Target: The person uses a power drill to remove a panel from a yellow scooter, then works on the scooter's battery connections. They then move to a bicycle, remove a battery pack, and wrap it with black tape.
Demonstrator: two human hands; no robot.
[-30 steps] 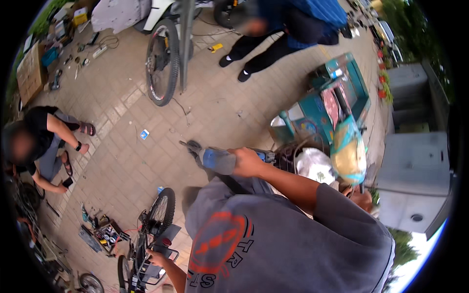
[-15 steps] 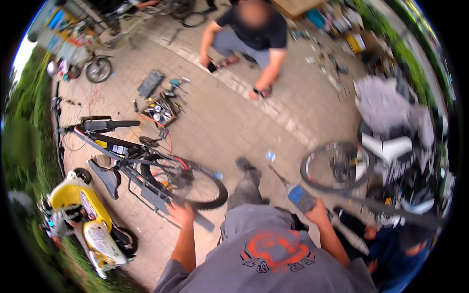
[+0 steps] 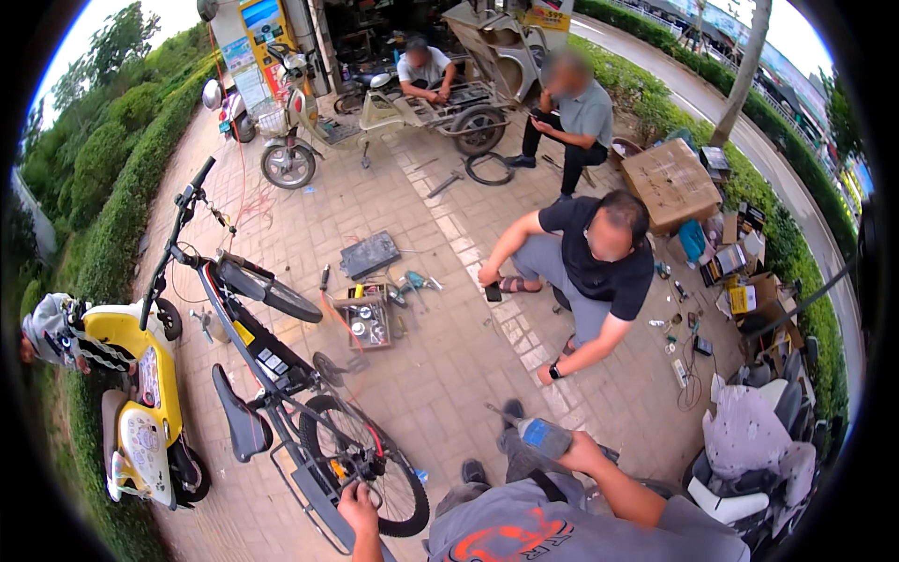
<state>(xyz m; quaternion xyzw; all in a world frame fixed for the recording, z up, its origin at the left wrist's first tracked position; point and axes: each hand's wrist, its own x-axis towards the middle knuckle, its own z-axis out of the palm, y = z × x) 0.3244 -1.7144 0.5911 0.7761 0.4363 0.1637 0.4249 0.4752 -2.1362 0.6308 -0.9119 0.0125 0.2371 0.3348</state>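
A dark bicycle with a black saddle (image 3: 242,415) stands on its wheels at the left, its rear wheel (image 3: 412,487) close to me. My left hand (image 3: 358,509) is at its rear rack (image 3: 316,501), fingers curled at the rack's edge. My right hand (image 3: 582,453) is closed round what looks like a grey bottle (image 3: 546,437) with a blue label and a thin spout, held in front of my body, spout toward the left. The spout does not touch the bicycle. My palm hides the bottle's rear end.
Ahead, a person (image 3: 599,267) squats with a phone; two others sit farther back. An open toolbox (image 3: 367,323) and a dark grey case (image 3: 370,255) lie on the paving. A yellow scooter (image 3: 154,398) stands left; a cardboard box (image 3: 672,184) and covered scooter are right.
My view has tilted up and shows more of the far side. My right hand has brought the bottle inward, in front of my body. My left hand stays by the rack.
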